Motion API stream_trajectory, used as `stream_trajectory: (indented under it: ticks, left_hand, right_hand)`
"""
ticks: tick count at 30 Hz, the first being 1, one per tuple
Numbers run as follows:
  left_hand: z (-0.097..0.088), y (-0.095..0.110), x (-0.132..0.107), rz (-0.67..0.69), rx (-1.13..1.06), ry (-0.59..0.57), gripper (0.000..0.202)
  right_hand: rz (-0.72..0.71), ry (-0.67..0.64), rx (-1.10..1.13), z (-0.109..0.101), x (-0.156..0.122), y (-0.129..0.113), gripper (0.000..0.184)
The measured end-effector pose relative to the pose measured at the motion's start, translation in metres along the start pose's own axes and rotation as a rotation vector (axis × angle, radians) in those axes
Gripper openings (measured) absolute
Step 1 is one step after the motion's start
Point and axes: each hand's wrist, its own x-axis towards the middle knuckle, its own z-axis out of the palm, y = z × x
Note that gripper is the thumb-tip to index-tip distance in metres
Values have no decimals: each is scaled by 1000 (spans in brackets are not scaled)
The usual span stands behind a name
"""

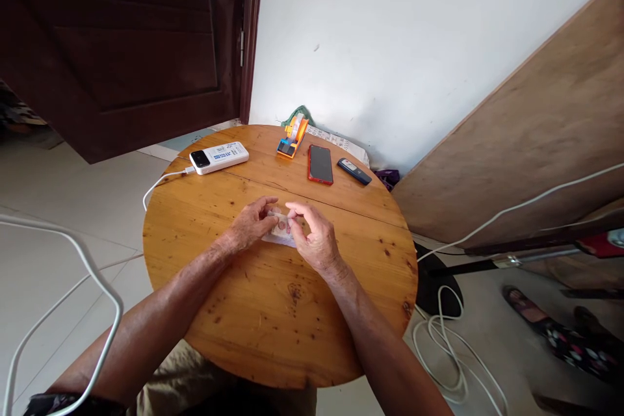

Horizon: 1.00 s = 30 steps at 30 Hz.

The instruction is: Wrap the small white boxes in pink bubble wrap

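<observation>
Resting on table [273, 331], packet [281, 229] is pinched between fingers [296, 210].

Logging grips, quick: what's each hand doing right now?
Left hand: closed, pinching the small pale slip.
Right hand: closed, pinching the same slip.

Bright, even daylight; soft shadows under hands on bench [273, 312], mild sheen on wood. Wide-angle warp at edges; bottom-right corner slightly blurred.
</observation>
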Motion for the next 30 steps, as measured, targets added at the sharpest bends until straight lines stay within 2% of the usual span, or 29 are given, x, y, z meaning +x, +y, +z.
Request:
stream_trajectory:
  ticks: [10,19,24,27,30]
  left_hand:
    - [-2,6,-1,-58,-44,-8,61]
    - [-4,4,0,-85,-35,2,59]
    - [-4,5,-1,-86,-55,-2,59]
    - [-4,3,-1,-72,-64,-4,58]
    - [-4,1,0,-71,-71,-6,58]
  right_hand:
    - [-152,-137,-236,-10,4,-3,28]
    - [-243,-162,-272,-17,5,-10,29]
    - [-249,-172,-258,-17,4,-11,32]
    - [-242,-161,-175,-20,4,-11,33]
    - [-136,-97,-59,-28,6,-4,29]
